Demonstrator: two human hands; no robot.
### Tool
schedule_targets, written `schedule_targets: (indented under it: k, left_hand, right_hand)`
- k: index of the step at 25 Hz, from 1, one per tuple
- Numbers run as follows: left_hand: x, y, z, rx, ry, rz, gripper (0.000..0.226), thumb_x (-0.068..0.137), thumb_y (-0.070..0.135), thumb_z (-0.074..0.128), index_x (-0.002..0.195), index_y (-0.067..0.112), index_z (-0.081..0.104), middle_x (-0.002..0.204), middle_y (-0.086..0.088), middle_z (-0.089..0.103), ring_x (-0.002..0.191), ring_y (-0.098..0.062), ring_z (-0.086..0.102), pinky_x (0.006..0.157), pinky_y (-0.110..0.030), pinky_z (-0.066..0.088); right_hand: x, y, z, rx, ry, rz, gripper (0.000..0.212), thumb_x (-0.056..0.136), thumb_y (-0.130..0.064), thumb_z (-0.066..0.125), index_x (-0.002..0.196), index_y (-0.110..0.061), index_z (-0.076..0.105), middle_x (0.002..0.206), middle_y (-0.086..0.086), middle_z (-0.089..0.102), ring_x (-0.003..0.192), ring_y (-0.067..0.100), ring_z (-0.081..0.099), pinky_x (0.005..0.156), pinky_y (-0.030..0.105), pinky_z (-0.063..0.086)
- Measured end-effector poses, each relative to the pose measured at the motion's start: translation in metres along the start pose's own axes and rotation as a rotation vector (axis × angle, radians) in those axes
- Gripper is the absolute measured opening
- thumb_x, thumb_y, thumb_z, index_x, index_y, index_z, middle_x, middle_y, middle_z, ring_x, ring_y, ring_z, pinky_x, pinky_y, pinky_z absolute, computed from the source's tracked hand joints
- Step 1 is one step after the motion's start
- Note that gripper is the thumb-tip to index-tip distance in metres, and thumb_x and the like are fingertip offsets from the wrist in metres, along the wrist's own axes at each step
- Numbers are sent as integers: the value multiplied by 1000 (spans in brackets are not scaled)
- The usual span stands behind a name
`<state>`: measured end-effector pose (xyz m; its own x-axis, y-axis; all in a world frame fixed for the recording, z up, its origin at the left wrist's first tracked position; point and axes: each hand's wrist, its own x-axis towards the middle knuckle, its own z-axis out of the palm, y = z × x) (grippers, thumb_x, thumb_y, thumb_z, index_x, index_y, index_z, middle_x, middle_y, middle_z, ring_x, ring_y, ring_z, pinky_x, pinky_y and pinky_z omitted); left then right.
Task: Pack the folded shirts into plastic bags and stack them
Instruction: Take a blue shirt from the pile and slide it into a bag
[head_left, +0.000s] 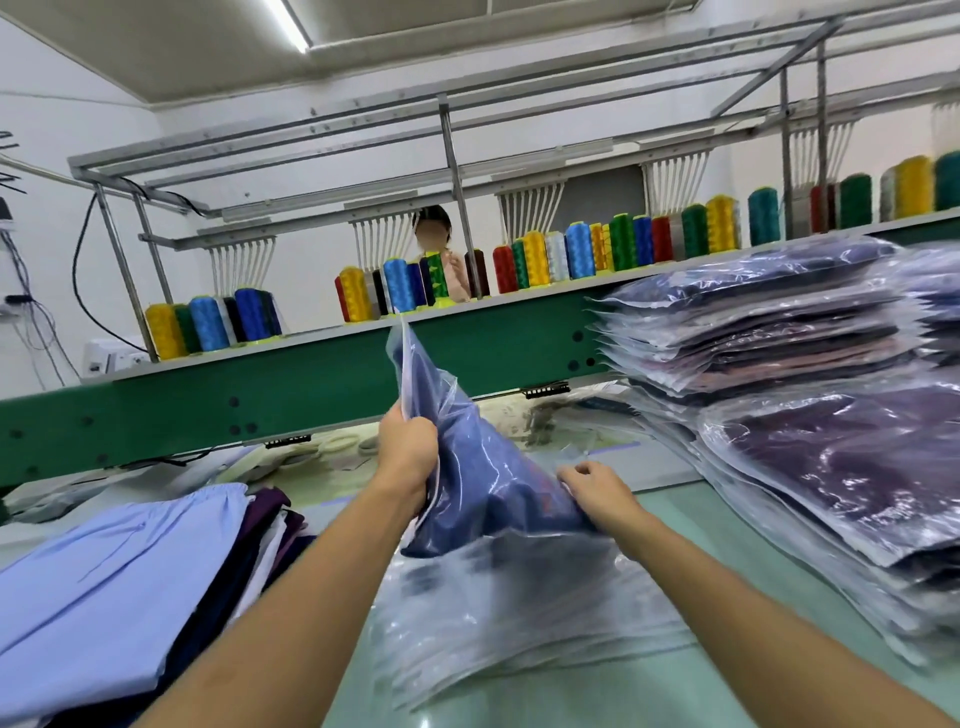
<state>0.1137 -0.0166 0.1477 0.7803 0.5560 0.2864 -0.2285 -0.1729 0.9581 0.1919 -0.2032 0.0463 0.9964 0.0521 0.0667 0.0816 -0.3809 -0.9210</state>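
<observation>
The left hand (408, 447) clenched the blue shirt (483, 483) through its plastic bag (410, 358). The right hand (597, 488) pinched the lower edge, beneath its fingertips. Soft, light and probably slippery, it seemed best gripped at the folded edges.

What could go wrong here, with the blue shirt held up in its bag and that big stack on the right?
The blue shirt looks bunched inside the plastic bag that the left hand and right hand grip, so it may end up creased. The loose empty bags beneath look slippery and might slide. The tall stack of bagged shirts looks uneven and could slip when another is added.
</observation>
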Motion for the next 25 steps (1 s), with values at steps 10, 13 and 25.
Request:
schedule_targets:
  k: [10,13,25]
  left_hand:
    - [16,55,31,-82,-234,99,45,69,-14,41,94,15,65,64,1,70,52,-12,66,43,-22,50]
    - [17,45,33,-117,-250,85,41,66,-15,38,90,9,62,55,1,65,43,-10,59,39,-22,46]
    - [-58,17,135,-314,-514,-230,26,66,-7,36,64,17,28,66,-5,24,53,-20,29,51,-32,26]
  right_hand:
    - [32,-15,-44,260,-239,58,20,104,-33,49,101,-21,65,109,3,67,80,11,70,68,24,56]
    - [32,-26,-66,199,-71,-9,12,91,-25,67,96,-14,67,96,3,71,72,13,67,63,21,51]
    - [13,6,-261,-135,327,-67,86,78,-24,84,152,-19,39,143,9,53,108,23,58,89,26,44]
